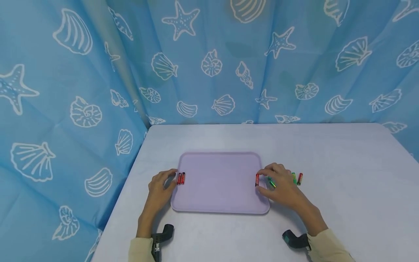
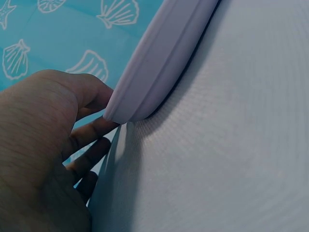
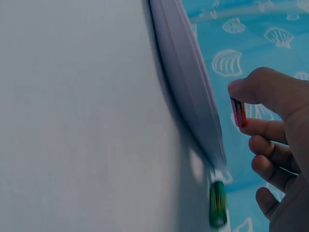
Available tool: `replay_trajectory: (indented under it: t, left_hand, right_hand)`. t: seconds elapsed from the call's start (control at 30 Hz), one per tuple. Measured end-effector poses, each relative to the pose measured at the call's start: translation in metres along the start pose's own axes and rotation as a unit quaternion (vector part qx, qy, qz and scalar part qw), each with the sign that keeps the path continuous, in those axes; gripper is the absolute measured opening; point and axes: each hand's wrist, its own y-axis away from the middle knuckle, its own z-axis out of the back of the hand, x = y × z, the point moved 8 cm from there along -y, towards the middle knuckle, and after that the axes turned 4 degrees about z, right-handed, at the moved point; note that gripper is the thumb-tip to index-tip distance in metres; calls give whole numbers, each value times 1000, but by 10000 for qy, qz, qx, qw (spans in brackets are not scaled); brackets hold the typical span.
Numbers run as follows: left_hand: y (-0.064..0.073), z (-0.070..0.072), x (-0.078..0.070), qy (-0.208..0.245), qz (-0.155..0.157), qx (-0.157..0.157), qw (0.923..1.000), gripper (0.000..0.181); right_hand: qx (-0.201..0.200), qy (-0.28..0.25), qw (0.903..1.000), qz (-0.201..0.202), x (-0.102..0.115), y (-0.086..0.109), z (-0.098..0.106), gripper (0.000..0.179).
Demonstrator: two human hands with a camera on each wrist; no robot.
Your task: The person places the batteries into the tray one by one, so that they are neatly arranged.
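Head view: red battery (image 1: pixel 257 180) at the tray's right side, over the tray (image 1: pixel 219 193), pinched end to end by the right grip (image 1: pixel 280 185), thumb and forefinger parted by the cell's length. Long axis runs fore and aft; polarity cannot be read. Judged light, rigid, smooth, liable to roll; best held at both ends or mid-barrel. Left grip (image 1: pixel 159 191), thumb and forefinger apart, stands beside two red batteries (image 1: pixel 183 178); contact cannot be told
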Motion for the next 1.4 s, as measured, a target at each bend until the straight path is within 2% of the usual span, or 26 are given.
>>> replay_trajectory:
  t: [0.47, 0.63, 0.93, 1.4]
  left_hand:
    - [-2, 0, 3, 2, 60, -14, 10000, 37]
    - [-3, -4, 3, -23, 92, -4, 10000, 37]
    - [-2, 2, 3, -29, 122, -75, 9999, 38]
    - [-4, 2, 4, -43, 56, -86, 9999, 39]
  right_hand:
    - [-128, -461, 9981, 395, 35, -23, -28, 37]
    - [-123, -492, 9979, 398, 48, -32, -40, 36]
    - [45, -845, 9934, 774, 82, -59, -69, 37]
    - [402, -836, 9923, 817, 107, -87, -113, 35]
